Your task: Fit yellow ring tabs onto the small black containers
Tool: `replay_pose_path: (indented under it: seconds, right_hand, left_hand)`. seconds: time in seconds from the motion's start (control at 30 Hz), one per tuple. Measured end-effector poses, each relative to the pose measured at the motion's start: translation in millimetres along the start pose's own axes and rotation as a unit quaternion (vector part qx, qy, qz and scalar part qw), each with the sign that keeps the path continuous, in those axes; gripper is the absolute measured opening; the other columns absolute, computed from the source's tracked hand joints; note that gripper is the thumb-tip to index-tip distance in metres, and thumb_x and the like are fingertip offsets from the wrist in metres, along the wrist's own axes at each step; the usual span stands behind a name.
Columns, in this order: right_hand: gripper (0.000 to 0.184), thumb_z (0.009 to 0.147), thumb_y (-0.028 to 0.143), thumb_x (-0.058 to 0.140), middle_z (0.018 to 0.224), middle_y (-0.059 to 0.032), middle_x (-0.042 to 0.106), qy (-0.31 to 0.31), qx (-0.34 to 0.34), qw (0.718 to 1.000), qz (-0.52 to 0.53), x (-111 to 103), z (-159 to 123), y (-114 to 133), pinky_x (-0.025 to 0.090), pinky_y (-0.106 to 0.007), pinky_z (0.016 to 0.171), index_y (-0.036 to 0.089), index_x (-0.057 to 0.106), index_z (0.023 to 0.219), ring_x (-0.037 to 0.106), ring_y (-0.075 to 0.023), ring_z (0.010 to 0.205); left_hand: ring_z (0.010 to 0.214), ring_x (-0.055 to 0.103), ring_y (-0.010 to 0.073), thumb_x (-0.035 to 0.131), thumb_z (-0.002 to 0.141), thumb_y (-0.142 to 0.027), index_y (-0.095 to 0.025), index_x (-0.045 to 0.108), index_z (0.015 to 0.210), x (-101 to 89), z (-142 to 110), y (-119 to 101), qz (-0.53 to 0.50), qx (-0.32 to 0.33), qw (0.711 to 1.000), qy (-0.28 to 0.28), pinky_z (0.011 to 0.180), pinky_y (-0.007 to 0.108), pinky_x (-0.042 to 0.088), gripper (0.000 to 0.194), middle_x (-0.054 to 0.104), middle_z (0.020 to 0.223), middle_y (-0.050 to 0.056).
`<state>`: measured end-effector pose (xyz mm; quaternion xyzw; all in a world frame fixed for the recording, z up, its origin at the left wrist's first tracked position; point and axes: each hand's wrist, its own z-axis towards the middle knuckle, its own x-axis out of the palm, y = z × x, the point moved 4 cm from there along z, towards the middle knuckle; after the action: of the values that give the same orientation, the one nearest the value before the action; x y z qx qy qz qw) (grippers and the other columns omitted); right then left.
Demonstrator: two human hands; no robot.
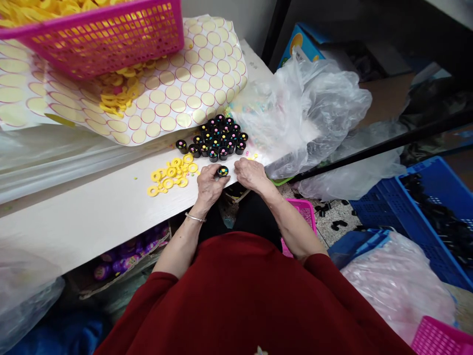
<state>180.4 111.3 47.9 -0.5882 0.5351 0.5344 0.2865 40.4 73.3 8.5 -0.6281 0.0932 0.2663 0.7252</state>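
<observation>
My left hand (210,185) grips a small round black cup (222,171) at the front edge of the white table, thumb and fingers on its sides. Yellow, blue and other coloured beads lie inside it. Close by on the right, my right hand (250,173) has its fingers pressed together on the tabletop; whatever is in them is hidden. Just behind both hands stands a cluster of similar black cups (222,133), with pink, yellow and blue beads showing in them. Left of my left hand lies a loose pile of yellow rings (171,171).
A pink basket (121,37) of yellow pieces stands on a sticker sheet (177,91) at the back left. Clear plastic bags (314,108) bulge over the table's right side. Below on the right are a blue crate (436,212) and a pink basket (305,212).
</observation>
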Motion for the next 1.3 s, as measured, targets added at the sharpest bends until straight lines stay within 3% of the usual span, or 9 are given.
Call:
replay_pose_path:
  seconds: [0.17, 0.5, 0.67, 0.8, 1.0, 1.17, 1.3]
  right_hand:
    - [0.02, 0.086, 0.023, 0.049, 0.1, -0.0121, 0.066, -0.037, 0.035, 0.998, 0.038, -1.7, 0.8, -6.3, 0.041, -0.031, 0.071, 0.017, 0.066, 0.093, 0.06, -0.0248, 0.092]
    - [0.022, 0.088, 0.02, 0.044, 0.09, -0.0099, 0.059, -0.129, -0.04, 0.99, 0.032, 16.1, -12.1, -8.3, 0.037, -0.03, 0.069, 0.016, 0.065, 0.082, 0.052, -0.0218, 0.089]
    - [0.023, 0.091, 0.022, 0.042, 0.081, -0.0062, 0.055, -0.262, -0.131, 0.948, 0.125, 10.4, -14.7, 3.0, 0.039, -0.029, 0.07, 0.019, 0.061, 0.08, 0.05, -0.0188, 0.081]
    - [0.024, 0.093, 0.024, 0.04, 0.077, -0.0043, 0.053, -0.287, -0.207, 0.922, 0.161, 3.8, -18.0, 15.7, 0.04, -0.028, 0.071, 0.02, 0.06, 0.08, 0.05, -0.0169, 0.077]
    - [0.023, 0.09, 0.02, 0.041, 0.079, -0.0056, 0.053, -0.298, -0.144, 0.935, 0.123, 5.1, -11.6, 2.8, 0.04, -0.03, 0.071, 0.019, 0.061, 0.079, 0.05, -0.0188, 0.078]
    - [0.024, 0.087, 0.016, 0.04, 0.079, -0.0084, 0.055, -0.249, -0.103, 0.962, 0.048, 18.2, -8.6, -4.0, 0.039, -0.032, 0.07, 0.017, 0.062, 0.077, 0.049, -0.0215, 0.08]
    - [0.024, 0.087, 0.018, 0.04, 0.086, -0.0101, 0.057, -0.255, -0.086, 0.959, 0.089, 24.1, -9.0, -14.9, 0.042, -0.031, 0.075, 0.016, 0.064, 0.088, 0.052, -0.0216, 0.086]
  left_hand:
    - [0.085, 0.057, 0.0193, 0.074, 0.059, -0.021, -0.021, 0.068, 0.089, -0.5, -0.6, -1.2, -0.005, 0.003, 1.0, 0.0, 0.08, 0.034, 0.047, 0.03, 0.066, 0.087, 0.001]
    - [0.084, 0.056, 0.0188, 0.074, 0.06, -0.02, -0.021, 0.067, 0.088, 0.5, -2.5, -1.1, 0.0, 0.009, 1.0, 0.001, 0.079, 0.033, 0.046, 0.029, 0.066, 0.085, 0.001]
    - [0.082, 0.055, 0.0183, 0.073, 0.064, -0.024, -0.021, 0.068, 0.086, 0.3, -1.9, -4.7, 0.028, 0.013, 0.999, 0.011, 0.077, 0.031, 0.046, 0.023, 0.066, 0.083, 0.001]
    - [0.081, 0.055, 0.0184, 0.071, 0.066, -0.024, -0.02, 0.068, 0.084, -0.4, -2.3, -6.6, 0.031, 0.019, 0.999, 0.019, 0.077, 0.031, 0.045, 0.019, 0.067, 0.082, 0.002]
    - [0.083, 0.055, 0.0188, 0.073, 0.064, -0.024, -0.02, 0.068, 0.084, -0.8, -2.6, -5.2, 0.006, 0.007, 1.0, 0.016, 0.078, 0.031, 0.045, 0.021, 0.067, 0.084, 0.002]
    - [0.082, 0.055, 0.0197, 0.075, 0.06, -0.022, -0.02, 0.068, 0.084, 0.7, -2.3, -2.4, 0.011, 0.001, 1.0, 0.009, 0.076, 0.032, 0.045, 0.025, 0.066, 0.081, 0.002]
    - [0.081, 0.055, 0.0196, 0.075, 0.061, -0.026, -0.02, 0.068, 0.087, 0.3, -2.8, -0.6, 0.014, 0.002, 1.0, -0.012, 0.076, 0.033, 0.045, 0.027, 0.066, 0.083, 0.002]
